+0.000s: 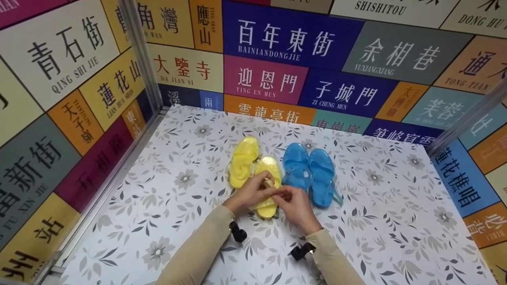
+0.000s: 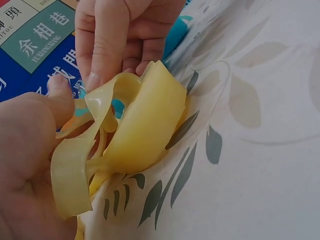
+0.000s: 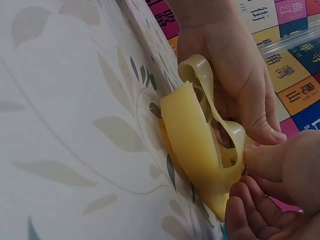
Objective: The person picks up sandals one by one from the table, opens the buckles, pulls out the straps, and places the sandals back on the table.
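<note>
In the head view, the translucent yellow plastic sandal [image 1: 268,210] lies just below centre frame on the white, leaf-patterned desk [image 1: 178,221], beside a matching yellow sandal [image 1: 243,158] to its upper left and a pair of glossy blue plastic sandals [image 1: 321,182] to its right. The left hand [image 1: 251,192] grips the pale yellow strap [image 2: 70,175], apparently to steady it, while the right hand [image 1: 295,204] pinches the strap area between thumb and fingers, probably for fine control.
</note>
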The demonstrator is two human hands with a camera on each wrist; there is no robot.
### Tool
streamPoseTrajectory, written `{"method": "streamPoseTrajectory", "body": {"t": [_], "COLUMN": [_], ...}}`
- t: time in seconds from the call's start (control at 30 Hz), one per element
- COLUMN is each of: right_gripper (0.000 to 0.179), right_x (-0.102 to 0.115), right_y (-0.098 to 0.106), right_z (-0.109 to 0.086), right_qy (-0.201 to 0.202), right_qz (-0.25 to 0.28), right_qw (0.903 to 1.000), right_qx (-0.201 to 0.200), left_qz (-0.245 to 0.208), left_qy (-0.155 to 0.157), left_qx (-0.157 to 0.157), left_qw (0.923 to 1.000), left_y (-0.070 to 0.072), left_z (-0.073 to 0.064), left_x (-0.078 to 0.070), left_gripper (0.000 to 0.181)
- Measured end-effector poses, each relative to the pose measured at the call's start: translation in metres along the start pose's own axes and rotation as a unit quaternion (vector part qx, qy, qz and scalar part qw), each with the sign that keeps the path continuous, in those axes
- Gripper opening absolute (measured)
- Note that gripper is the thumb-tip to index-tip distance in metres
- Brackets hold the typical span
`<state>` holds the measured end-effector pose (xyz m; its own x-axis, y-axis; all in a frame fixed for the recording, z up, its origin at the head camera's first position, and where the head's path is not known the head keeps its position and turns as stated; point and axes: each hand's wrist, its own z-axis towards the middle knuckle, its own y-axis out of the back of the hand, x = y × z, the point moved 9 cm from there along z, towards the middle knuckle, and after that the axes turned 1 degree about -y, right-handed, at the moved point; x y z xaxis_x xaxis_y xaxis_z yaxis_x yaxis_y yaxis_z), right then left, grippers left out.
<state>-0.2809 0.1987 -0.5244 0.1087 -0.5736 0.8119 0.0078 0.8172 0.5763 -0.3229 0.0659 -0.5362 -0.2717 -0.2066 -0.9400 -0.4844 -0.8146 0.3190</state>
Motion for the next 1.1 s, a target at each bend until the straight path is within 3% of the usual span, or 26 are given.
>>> {"method": "streamPoseTrajectory", "body": {"t": [0.17,0.27,0.43,0.53,0.6,0.7,0.8,0.87,0.97,1.1], "right_gripper": [0.036,0.038,0.024,0.016,0.013,0.010,0.011,0.014,0.019,0.020], "right_x": [-0.005,-0.006,0.000,0.009,0.018,0.037,0.056,0.065,0.069,0.064], "right_y": [0.001,0.004,0.014,0.021,0.026,0.033,0.036,0.032,0.021,0.009], "right_z": [-0.003,-0.005,-0.007,-0.007,-0.007,-0.011,-0.017,-0.020,-0.018,-0.013], "right_qy": [-0.010,-0.014,-0.001,0.030,0.075,0.178,0.283,0.328,0.336,0.281], "right_qz": [0.037,0.053,0.033,0.020,0.018,-0.005,-0.059,-0.106,-0.180,-0.249], "right_qw": [0.9993,0.9985,0.9994,0.9993,0.9968,0.9819,0.9513,0.9311,0.9194,0.9254], "right_qx": [-0.004,-0.007,-0.007,-0.009,-0.022,-0.063,-0.107,-0.118,-0.096,-0.056], "left_qz": [-0.002,0.034,0.117,0.160,0.183,0.210,0.219,0.214,0.201,0.190], "left_qy": [0.007,0.012,0.012,-0.002,-0.012,-0.025,-0.038,-0.056,-0.062,-0.050], "left_qx": [0.025,0.035,0.043,0.047,0.052,0.055,0.052,0.049,0.045,0.033], "left_qw": [0.9997,0.9987,0.9921,0.9861,0.9817,0.9759,0.9736,0.9739,0.9766,0.9799], "left_y": [-0.001,0.001,0.006,0.008,0.007,0.005,0.002,0.000,-0.002,-0.003], "left_z": [-0.001,0.000,0.003,0.004,0.004,0.003,0.002,0.000,-0.002,-0.004], "left_x": [0.002,0.001,-0.005,-0.012,-0.017,-0.021,-0.020,-0.020,-0.018,-0.015], "left_gripper": [0.043,0.035,0.020,0.016,0.015,0.016,0.018,0.018,0.019,0.019]}}
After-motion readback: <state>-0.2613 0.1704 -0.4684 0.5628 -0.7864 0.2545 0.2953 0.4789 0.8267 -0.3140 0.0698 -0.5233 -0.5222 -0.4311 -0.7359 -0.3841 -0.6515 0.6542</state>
